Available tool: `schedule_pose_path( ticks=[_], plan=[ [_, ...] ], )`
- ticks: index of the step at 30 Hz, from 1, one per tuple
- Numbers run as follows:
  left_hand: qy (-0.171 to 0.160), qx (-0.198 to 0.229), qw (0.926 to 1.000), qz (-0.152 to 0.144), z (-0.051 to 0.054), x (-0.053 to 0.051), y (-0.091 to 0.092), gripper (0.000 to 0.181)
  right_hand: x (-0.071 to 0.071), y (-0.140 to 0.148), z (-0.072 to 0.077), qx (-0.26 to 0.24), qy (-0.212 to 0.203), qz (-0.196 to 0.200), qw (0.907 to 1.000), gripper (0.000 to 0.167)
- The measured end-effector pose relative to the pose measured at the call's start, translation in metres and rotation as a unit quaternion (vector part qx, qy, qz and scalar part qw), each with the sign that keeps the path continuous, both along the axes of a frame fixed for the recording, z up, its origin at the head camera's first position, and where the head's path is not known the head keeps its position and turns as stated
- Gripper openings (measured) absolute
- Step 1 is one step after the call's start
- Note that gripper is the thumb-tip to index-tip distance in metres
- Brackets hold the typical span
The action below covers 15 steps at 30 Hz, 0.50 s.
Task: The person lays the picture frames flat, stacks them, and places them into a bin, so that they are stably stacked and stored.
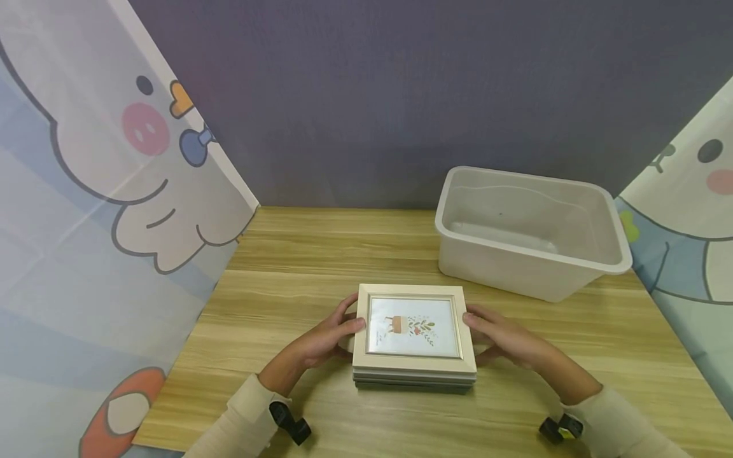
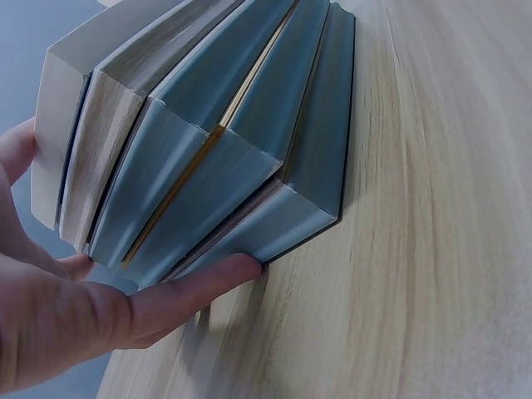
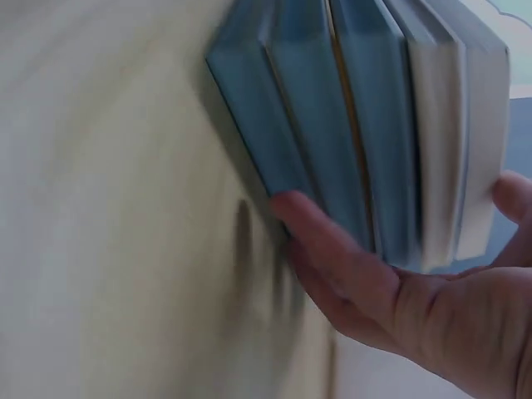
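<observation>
A stack of several picture frames (image 1: 412,364) lies near the front middle of the wooden table in the head view. The top picture frame (image 1: 466,343) is cream and shows a plant drawing, turned sideways. Both wrist views show a greyish frame (image 2: 104,125) under it and blue-grey frames (image 3: 307,108) lower down. My left hand (image 1: 323,337) grips the stack's left side, its thumb at the top frame's edge and fingers spread down the side. On the right side my right hand (image 1: 506,336) holds it the same way, fingers reaching the lowest frame.
A light grey plastic bin (image 1: 532,254) stands at the back right of the wooden table (image 1: 298,254), with nothing seen inside. A dark grey panel (image 1: 355,108) rises behind the table. Cartoon-printed cloth (image 1: 69,267) hangs on both sides.
</observation>
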State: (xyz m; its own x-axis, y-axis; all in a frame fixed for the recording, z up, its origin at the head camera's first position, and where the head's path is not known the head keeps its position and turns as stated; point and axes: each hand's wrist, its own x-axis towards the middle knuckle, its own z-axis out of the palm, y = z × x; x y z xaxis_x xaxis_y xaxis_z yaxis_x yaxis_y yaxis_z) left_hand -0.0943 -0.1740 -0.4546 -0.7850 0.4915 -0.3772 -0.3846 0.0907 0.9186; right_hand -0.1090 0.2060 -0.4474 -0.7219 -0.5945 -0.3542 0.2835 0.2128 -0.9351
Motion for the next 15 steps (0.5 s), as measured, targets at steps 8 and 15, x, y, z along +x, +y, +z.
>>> schedule_pose_path(
  ticks=[8,15],
  plan=[
    [-0.007,0.002,0.9998,0.017,0.001,0.001,0.003,0.079,0.011,-0.006,-0.01,-0.05,-0.046,-0.023,0.9974,0.075],
    [-0.001,0.007,0.9993,0.037,0.001,0.002,0.004,0.077,0.013,-0.014,-0.008,-0.049,-0.053,-0.061,0.9956,0.078]
  ],
)
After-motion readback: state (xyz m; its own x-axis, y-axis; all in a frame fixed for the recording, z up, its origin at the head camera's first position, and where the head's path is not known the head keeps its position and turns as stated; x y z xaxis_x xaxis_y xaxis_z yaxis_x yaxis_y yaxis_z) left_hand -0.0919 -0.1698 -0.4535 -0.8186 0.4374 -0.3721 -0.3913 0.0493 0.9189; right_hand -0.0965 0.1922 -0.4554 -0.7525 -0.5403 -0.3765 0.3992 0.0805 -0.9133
